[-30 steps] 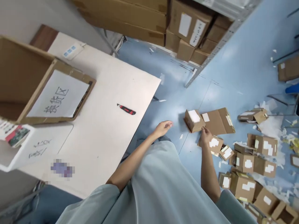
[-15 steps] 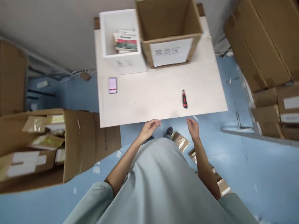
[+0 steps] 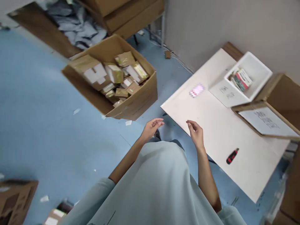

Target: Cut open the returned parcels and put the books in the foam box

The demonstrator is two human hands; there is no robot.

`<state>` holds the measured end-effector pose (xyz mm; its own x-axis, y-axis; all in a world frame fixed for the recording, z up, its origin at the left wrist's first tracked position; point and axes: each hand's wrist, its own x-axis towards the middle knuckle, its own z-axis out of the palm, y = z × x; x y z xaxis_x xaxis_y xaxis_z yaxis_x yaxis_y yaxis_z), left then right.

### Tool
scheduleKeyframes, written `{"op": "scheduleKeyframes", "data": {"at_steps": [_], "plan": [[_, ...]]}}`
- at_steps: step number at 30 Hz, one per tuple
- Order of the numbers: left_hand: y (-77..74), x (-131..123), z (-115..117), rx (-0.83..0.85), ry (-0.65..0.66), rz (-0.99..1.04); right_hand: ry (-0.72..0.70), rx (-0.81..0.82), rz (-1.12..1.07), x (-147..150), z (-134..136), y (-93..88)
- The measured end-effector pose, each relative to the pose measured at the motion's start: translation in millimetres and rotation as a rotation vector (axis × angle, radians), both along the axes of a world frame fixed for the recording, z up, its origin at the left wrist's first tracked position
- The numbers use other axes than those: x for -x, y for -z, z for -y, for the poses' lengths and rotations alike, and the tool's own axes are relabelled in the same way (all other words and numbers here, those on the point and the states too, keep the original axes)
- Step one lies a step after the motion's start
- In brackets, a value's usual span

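My left hand (image 3: 150, 128) hangs in the air over the floor, its fingers loosely curved with a gap to the thumb and nothing in it. Beside the table edge, my right hand (image 3: 196, 133) is also empty, thumb and fingers slightly apart. The white table (image 3: 217, 125) lies to the right. On it rest a red and black utility knife (image 3: 232, 156) and a phone (image 3: 197, 90) with a pixelated screen. A white foam box (image 3: 217, 90) with printed booklets (image 3: 243, 78) in it stands beside an open cardboard box (image 3: 286, 125) bearing a handwritten sheet.
A large open carton (image 3: 142, 103) full of taped parcels (image 3: 117, 75) stands on the blue floor ahead to the left. Behind it are more cardboard boxes (image 3: 133, 18) and a heap of grey cloth or bags (image 3: 75, 25). Flattened cardboard (image 3: 16, 200) lies at lower left.
My view and body have turned left: the table has swung to the right and the parcel carton has come ahead of me. Both hands remain empty in front of my body.
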<state>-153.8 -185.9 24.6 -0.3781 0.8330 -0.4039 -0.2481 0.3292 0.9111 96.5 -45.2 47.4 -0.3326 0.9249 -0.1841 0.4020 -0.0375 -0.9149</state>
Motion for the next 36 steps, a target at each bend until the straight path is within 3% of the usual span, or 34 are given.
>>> {"op": "scheduleKeyframes", "data": {"at_steps": [6,11,16,21,27,31,36], "plan": [[11.9,75.5,40.3,0.026,-0.305,0.023,-0.255,-0.040,0.092,109.4,-13.9,-15.8],[20.9,127.6,54.6,0.058,-0.462,0.032,-0.413,-0.047,0.123,192.4,-41.8,-5.9],[28.1,193.3,51.4,0.104,-0.581,0.018,-0.527,-0.036,0.088,288.3,-84.0,24.9],[33.1,265.0,32.3,0.185,-0.681,0.001,-0.660,-0.002,0.082,390.8,-125.3,55.5],[42.2,349.4,14.2,0.283,-0.789,-0.104,-0.857,0.074,0.102,512.8,-155.4,89.8],[62.6,416.9,15.6,0.296,-0.917,-0.199,-0.949,0.125,0.056,603.5,-158.7,117.6],[105.2,529.6,14.1,0.360,-1.055,-0.228,-1.009,0.213,-0.038,736.0,-148.2,161.9]]}}
